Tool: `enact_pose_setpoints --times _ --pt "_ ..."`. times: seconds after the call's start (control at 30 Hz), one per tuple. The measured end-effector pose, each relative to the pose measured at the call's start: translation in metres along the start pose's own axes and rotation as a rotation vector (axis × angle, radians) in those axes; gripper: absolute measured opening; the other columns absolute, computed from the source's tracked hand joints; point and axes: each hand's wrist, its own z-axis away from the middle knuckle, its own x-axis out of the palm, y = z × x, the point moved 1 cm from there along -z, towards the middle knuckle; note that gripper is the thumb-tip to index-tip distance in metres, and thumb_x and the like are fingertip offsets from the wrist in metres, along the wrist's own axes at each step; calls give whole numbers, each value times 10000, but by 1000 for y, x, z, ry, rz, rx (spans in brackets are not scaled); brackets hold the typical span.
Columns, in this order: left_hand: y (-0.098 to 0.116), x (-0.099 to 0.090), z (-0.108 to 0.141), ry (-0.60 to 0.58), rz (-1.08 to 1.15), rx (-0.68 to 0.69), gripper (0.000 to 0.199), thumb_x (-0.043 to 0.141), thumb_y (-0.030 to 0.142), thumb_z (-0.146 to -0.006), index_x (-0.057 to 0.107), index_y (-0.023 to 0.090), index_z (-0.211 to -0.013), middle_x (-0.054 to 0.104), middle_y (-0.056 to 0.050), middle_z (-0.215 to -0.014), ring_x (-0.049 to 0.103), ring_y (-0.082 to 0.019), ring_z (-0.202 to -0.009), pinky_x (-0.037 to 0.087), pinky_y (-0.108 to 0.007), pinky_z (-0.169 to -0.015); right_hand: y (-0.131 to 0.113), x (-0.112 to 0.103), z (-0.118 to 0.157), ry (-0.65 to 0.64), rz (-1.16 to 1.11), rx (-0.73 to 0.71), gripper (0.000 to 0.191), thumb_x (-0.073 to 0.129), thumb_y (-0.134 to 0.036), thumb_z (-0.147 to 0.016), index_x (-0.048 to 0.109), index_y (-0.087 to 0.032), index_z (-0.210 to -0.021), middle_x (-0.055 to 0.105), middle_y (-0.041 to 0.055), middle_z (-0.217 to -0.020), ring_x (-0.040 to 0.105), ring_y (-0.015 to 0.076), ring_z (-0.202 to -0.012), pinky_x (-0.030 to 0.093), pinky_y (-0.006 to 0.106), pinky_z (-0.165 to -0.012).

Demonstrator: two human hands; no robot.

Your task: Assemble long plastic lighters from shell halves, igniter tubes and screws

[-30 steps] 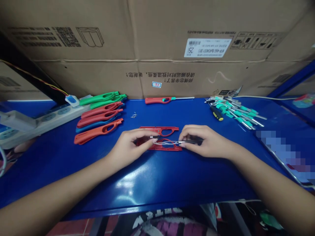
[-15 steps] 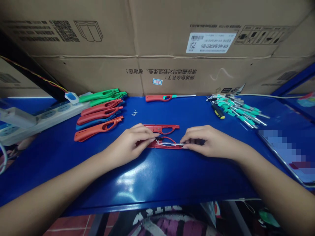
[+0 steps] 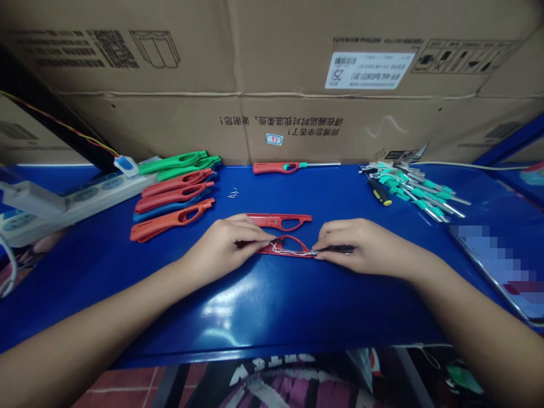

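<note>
Two red lighter shell halves lie one behind the other at mid-table: the rear half, and the front half, whose handle end is hidden by my left hand. Closed fingertips of that hand pinch a small dark piece at the front half's trigger loop. From it, white wires run along the shell to a thin metal tube. My right hand has thumb and fingers closed on the tube at the shell's narrow end. The tube's far end is partly hidden behind the fingers.
Orange, red, blue and green lighter shells are stacked at left beside a power strip. Small screws lie behind my left hand. An assembled lighter, metal-tube parts, a screwdriver and a phone also lie around.
The white wires now lie flatter and closer to the front shell half. Both hands keep nearly the same grip, and the view has shifted slightly.
</note>
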Motion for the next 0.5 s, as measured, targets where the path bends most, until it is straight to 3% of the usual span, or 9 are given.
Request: enact_pose_setpoints --times 0.5 --pt "1 1 -2 4 -17 26 192 646 164 -929 787 225 -1043 797 -38 -952 722 -185 -881 576 -335 -846 0 4 -1 -20 117 -15 215 576 -304 -999 753 -197 -939 699 51 -883 656 160 -778 462 273 -694"
